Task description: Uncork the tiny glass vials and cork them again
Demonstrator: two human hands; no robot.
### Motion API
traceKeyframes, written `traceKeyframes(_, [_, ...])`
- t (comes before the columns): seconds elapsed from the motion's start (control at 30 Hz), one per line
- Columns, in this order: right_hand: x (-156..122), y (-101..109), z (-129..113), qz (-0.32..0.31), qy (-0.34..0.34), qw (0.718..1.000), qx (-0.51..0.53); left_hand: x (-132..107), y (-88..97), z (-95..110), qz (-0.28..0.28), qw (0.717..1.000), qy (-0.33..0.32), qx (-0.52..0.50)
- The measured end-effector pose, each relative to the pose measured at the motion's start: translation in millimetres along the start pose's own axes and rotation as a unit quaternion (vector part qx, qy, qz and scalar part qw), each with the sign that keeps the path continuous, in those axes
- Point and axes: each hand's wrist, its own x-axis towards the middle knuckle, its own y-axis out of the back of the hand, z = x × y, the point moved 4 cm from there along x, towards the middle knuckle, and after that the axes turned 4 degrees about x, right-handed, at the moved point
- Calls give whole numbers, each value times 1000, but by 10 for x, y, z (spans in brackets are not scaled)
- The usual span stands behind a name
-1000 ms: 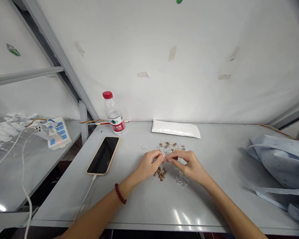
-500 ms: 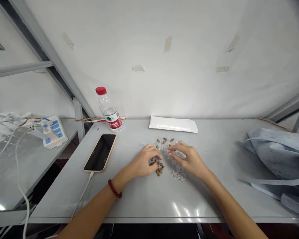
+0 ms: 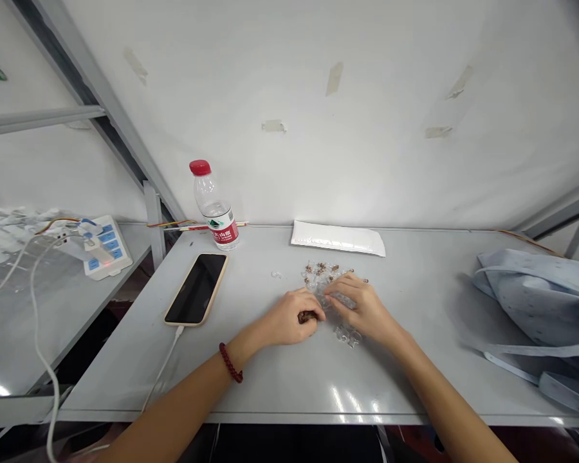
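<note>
Head: brown pellets [image 3: 307, 316]; clear plastic pieces [image 3: 348, 335]

Brown bits [image 3: 307, 316] mostly hidden under left hand [image 3: 289, 319] — clear pcs [image 3: 348, 335] too small to ID exactly.

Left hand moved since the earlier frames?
Yes. Measured against the phone, the left hand has shifted right, away from it, and now sits over most of the brown pieces.

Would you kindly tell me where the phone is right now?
In the head view, the phone lies on the grey table, left of the left hand, near the water bottle.
</note>
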Motion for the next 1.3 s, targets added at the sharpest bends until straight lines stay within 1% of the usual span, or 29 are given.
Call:
traceKeyframes(0.1, [-4,70,44,46,-12,999,12,-3,10,-5,4,1000,13,-10])
traceKeyframes(0.17, [-12,106,78,74,-18,997,12,0,25,-28,18,999,32,-13])
traceKeyframes(0.3, [33,101,119,105,-26,994,-13,10,107,-124,87,991,99,0])
traceKeyframes(0.37, [131,45,87,86,-14,995,-47,15,164,-161,118,985,126,9])
traceKeyframes(0.4, [201,0,56,56,0,996,-74,19,194,-171,129,982,135,13])
traceKeyframes(0.47, [355,-103,0,-29,8,988,-149,25,251,-180,145,978,146,22])
traceKeyframes(0.5, [429,-146,-20,-72,6,979,-191,28,277,-180,151,977,150,28])
traceKeyframes(0.57, [550,-193,-51,-122,-2,961,-250,30,319,-184,162,974,154,42])
traceKeyframes(0.6, [594,-203,-65,-131,-3,955,-266,29,332,-188,167,972,155,50])
traceKeyframes(0.67, [643,-212,-91,-132,0,952,-278,27,342,-205,174,970,157,63])
traceKeyframes(0.8, [616,-272,-118,-140,18,946,-291,25,322,-240,174,969,156,83])
traceKeyframes(0.93, [562,-334,-108,-142,13,948,-284,18,316,-230,169,970,152,87])
traceKeyframes(1.07, [537,-326,-80,-132,-9,954,-269,5,348,-225,179,968,159,80])
traceKeyframes(1.13, [518,-294,-90,-115,-12,967,-228,-5,367,-234,190,964,169,76])
traceKeyframes(1.2, [492,-253,-117,-84,-8,984,-157,-13,376,-237,197,961,180,71])
traceKeyframes(1.3, [449,-214,-161,-36,4,997,-75,-13,358,-218,184,963,187,56])
